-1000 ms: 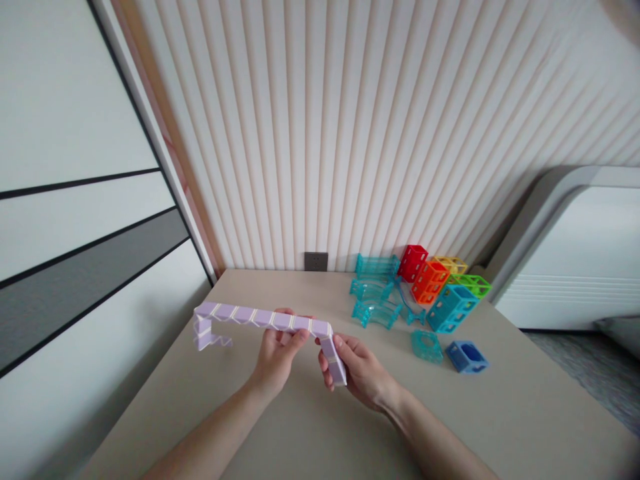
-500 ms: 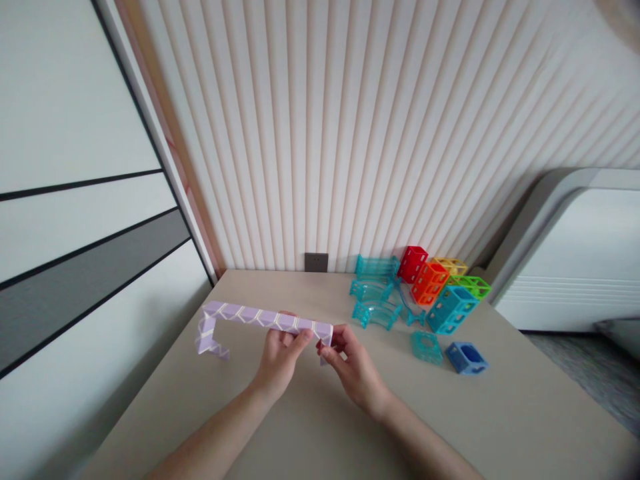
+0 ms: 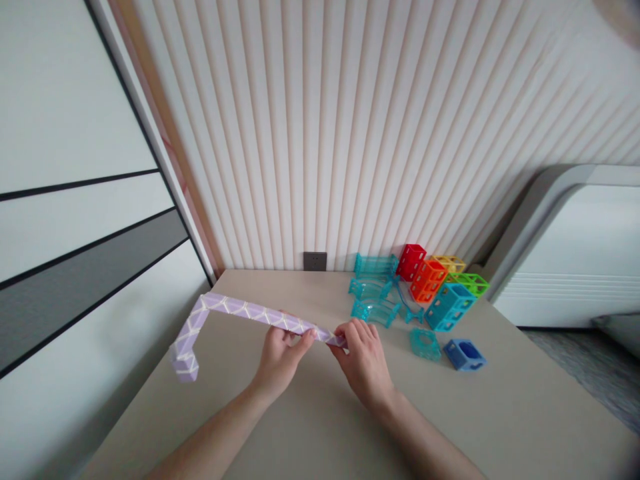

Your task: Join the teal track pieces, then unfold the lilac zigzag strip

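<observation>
The fingers (image 3: 305, 338) of the left hand (image 3: 280, 357) are pinched narrow around a lilac plastic snake puzzle of hinged wedge segments with white seams (image 3: 240, 311), gripping it near its right end. The fingers (image 3: 350, 331) of the right hand (image 3: 364, 360) close on that very end, just beside the left hand's grip, so both hands hold the same toy above the beige table (image 3: 310, 427). From the hands the chain runs straight up and to the left, then bends down into a short hooked tail near the table's left edge. To the right of the hands, well apart, lie a small teal clear ring piece (image 3: 426, 344) and a blue square block (image 3: 464, 355). Beyond them, against the ribbed wall, stand teal curved track pieces (image 3: 375, 288) and a cluster of red (image 3: 411, 261), orange (image 3: 429, 280), yellow (image 3: 450, 264), green (image 3: 471, 285) and blue (image 3: 449, 306) lattice blocks. A dark wall socket (image 3: 315, 261) sits at the table's back edge.
</observation>
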`<state>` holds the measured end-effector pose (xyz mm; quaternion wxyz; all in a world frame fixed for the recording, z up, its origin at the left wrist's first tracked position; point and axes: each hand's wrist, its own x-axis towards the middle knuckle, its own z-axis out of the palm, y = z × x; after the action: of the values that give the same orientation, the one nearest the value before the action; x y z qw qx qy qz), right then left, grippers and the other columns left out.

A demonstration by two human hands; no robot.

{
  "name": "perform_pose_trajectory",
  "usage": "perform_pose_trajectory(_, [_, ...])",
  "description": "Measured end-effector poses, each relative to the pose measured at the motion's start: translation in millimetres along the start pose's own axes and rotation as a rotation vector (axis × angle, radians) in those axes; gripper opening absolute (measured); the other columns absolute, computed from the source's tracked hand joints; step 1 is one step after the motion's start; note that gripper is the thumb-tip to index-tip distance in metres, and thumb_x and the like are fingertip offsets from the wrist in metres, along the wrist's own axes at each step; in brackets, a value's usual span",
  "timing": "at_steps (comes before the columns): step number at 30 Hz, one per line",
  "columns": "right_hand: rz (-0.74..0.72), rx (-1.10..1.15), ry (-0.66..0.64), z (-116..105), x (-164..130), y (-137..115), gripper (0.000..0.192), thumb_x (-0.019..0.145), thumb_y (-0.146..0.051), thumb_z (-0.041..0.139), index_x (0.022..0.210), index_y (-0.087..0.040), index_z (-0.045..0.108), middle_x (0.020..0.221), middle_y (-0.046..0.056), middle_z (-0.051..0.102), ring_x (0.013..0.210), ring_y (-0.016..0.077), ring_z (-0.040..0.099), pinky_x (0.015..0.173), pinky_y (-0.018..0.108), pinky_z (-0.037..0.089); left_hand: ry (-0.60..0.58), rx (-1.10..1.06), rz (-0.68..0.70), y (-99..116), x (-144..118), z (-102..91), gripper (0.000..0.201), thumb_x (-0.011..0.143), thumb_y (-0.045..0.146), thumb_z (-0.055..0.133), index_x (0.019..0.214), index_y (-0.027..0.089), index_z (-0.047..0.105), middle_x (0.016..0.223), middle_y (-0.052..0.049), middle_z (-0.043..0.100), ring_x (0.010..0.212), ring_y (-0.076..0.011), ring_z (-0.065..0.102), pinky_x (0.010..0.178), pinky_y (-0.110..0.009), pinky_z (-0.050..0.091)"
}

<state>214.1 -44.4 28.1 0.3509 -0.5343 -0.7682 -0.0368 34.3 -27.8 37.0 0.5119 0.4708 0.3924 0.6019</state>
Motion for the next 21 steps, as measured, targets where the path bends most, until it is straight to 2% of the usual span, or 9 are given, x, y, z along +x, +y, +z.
perform_pose_trajectory(3, [-0.057, -0.135, 0.036, -1, -1, 0, 0.014, 0.093, -0.015, 0.062, 0.082, -0.021, 0.056, 0.077, 0.002, 0.063, 0.076, 0.0207, 0.056, 0.074, 0.033, 0.033, -0.009, 0.058, -0.014, -2, 0, -0.2, 0.032, 0.072, 0.039, 0.084, 0.08, 0.018, 0.062, 0.076, -0.003, 0.071, 0.077, -0.0206, 0.068, 0.075, -0.031, 0.054])
perform_pose_trajectory(6, [-0.066, -0.13, 0.018, 0, -1, -1, 0.012, 0.092, -0.013, 0.062, 0.084, -0.021, 0.058, 0.079, 0.003, 0.064, 0.077, 0.0212, 0.057, 0.074, 0.033, 0.034, -0.009, 0.102, -0.03, -6, 2, -3.2, 0.031, 0.075, 0.04, 0.082, 0.081, 0.017, 0.063, 0.076, -0.004, 0.072, 0.077, -0.021, 0.068, 0.075, -0.031, 0.053])
perform_pose_trajectory(8, [-0.07, -0.04, -0.03, 1, -1, -2, 0.004, 0.093, -0.016, 0.062, 0.094, -0.02, 0.061, 0.089, 0.005, 0.068, 0.084, 0.0228, 0.06, 0.078, 0.034, 0.039, -0.048, 0.124, -0.023, -8, 3, -6.2, 0.029, 0.076, 0.039, 0.081, 0.082, 0.017, 0.064, 0.078, -0.004, 0.072, 0.078, -0.0214, 0.068, 0.075, -0.031, 0.053])
perform_pose_trajectory(11, [-0.043, 0.185, -0.164, 0, -1, -5, 0.021, 0.097, -0.028, 0.059, 0.117, -0.02, 0.059, 0.106, 0.01, 0.071, 0.095, 0.0247, 0.065, 0.084, 0.035, 0.045, -0.107, 0.184, -0.007, -13, 3, -10.7, 0.027, 0.076, 0.039, 0.081, 0.083, 0.017, 0.066, 0.078, -0.004, 0.072, 0.078, -0.0223, 0.067, 0.074, -0.031, 0.052])
perform_pose_trajectory(14, [0.047, 0.43, -0.286, -2, -2, -11, 0.027, 0.103, -0.035, 0.047, 0.125, -0.022, 0.059, 0.112, 0.01, 0.071, 0.096, 0.0227, 0.068, 0.085, 0.033, 0.049, -0.097, 0.272, 0.006, -19, 2, -13.8, 0.029, 0.073, 0.04, 0.083, 0.086, 0.018, 0.07, 0.079, -0.006, 0.073, 0.08, -0.0241, 0.067, 0.077, -0.032, 0.052])
perform_pose_trajectory(16, [0.125, 0.565, -0.3, 0, -3, -13, 0.03, 0.105, -0.038, 0.042, 0.12, -0.022, 0.062, 0.109, 0.009, 0.072, 0.095, 0.0211, 0.068, 0.085, 0.031, 0.05, -0.093, 0.275, 0.01, -22, 2, -14.8, 0.033, 0.073, 0.041, 0.083, 0.094, 0.018, 0.071, 0.085, -0.007, 0.074, 0.084, -0.0247, 0.068, 0.079, -0.033, 0.053])
perform_pose_trajectory(18, [0.218, 0.671, -0.312, 3, -4, -13, 0.036, 0.105, -0.046, 0.041, 0.113, -0.02, 0.064, 0.094, 0.007, 0.071, 0.082, 0.0183, 0.067, 0.075, 0.029, 0.05, -0.075, 0.208, -0.001, -24, 6, -15.7, 0.043, 0.075, 0.042, 0.082, 0.11, 0.019, 0.069, 0.094, -0.007, 0.075, 0.087, -0.0237, 0.069, 0.081, -0.032, 0.054])
perform_pose_trajectory(21, [0.387, 0.845, -0.363, 11, -5, -11, 0.047, 0.099, -0.061, 0.044, 0.104, -0.018, 0.063, 0.074, 0.0, 0.061, 0.056, 0.0118, 0.055, 0.053, 0.024, 0.043, 0.085, 0.069, 0.029, -21, 17, -20.1, 0.059, 0.081, 0.046, 0.077, 0.131, 0.022, 0.058, 0.107, -0.008, 0.071, 0.092, -0.0216, 0.07, 0.081, -0.031, 0.055])
